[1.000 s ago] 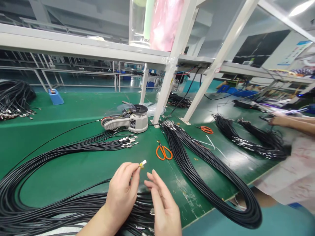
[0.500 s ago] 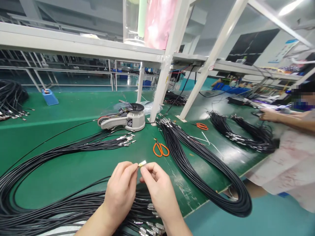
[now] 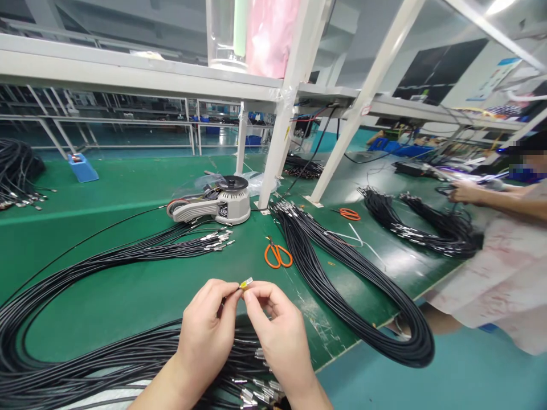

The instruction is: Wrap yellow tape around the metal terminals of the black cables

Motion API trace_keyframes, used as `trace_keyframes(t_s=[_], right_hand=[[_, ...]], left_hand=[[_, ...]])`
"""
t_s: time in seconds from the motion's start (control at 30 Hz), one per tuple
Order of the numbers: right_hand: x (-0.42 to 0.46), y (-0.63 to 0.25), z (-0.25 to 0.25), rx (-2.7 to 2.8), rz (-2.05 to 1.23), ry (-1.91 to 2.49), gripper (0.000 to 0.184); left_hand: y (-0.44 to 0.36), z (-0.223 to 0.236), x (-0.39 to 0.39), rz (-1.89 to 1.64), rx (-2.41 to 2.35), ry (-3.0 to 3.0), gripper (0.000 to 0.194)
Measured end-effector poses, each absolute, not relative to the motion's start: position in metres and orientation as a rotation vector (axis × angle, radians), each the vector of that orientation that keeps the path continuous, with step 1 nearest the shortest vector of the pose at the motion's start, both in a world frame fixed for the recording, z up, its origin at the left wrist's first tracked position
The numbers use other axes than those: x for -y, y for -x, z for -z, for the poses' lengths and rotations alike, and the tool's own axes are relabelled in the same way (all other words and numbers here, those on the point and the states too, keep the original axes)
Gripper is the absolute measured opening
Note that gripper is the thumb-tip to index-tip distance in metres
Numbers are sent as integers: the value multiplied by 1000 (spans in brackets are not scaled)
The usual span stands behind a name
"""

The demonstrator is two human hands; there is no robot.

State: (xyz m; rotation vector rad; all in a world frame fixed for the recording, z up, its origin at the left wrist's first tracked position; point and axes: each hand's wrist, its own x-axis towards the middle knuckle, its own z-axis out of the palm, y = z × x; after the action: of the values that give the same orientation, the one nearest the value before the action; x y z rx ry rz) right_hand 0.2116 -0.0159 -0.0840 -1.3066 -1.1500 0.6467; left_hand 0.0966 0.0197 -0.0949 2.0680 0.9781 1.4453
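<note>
Cable end [image 3: 248, 282] (yellow band [image 3: 244, 286] on it) was pinched in fingertips of left hand [image 3: 207, 327] and right hand [image 3: 282, 330], orange scissors [image 3: 278, 259] lying beyond

You get fairly bright, even light on the green table [image 3: 128, 302], with a ceiling lamp [image 3: 501, 5] glowing at upper right and pale glare on the tabletop, while the far room [image 3: 147, 136] looks dimmer and the co-worker [image 3: 491, 279] stretched and soft.
</note>
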Motion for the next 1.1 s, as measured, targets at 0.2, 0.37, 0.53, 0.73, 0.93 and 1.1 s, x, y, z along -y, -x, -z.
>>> trace_keyframes(t_s=[0.2, 0.37, 0.53, 0.73, 0.93, 1.1], right_hand=[[18, -214, 83, 1226, -541, 1366, 9], [18, -214, 84, 1225, -562, 1386, 11], [19, -214, 84, 1260, -552, 1381, 13], [20, -214, 80, 1272, -520, 1403, 13], [19, -215, 76, 1256, -546, 1419, 14], [19, -218, 75, 1261, -575, 1398, 14]], left_hand=[[-97, 94, -19, -1402, -1011, -2024, 11], [-98, 89, -17, -1208, -1150, -1805, 15], [-100, 79, -16, -1010, -1189, -1429, 21], [-100, 75, -21, -941, -1074, -1202, 25], [-100, 77, -22, -945, -907, -1043, 27], [-98, 76, -24, -898, -790, -945, 26]])
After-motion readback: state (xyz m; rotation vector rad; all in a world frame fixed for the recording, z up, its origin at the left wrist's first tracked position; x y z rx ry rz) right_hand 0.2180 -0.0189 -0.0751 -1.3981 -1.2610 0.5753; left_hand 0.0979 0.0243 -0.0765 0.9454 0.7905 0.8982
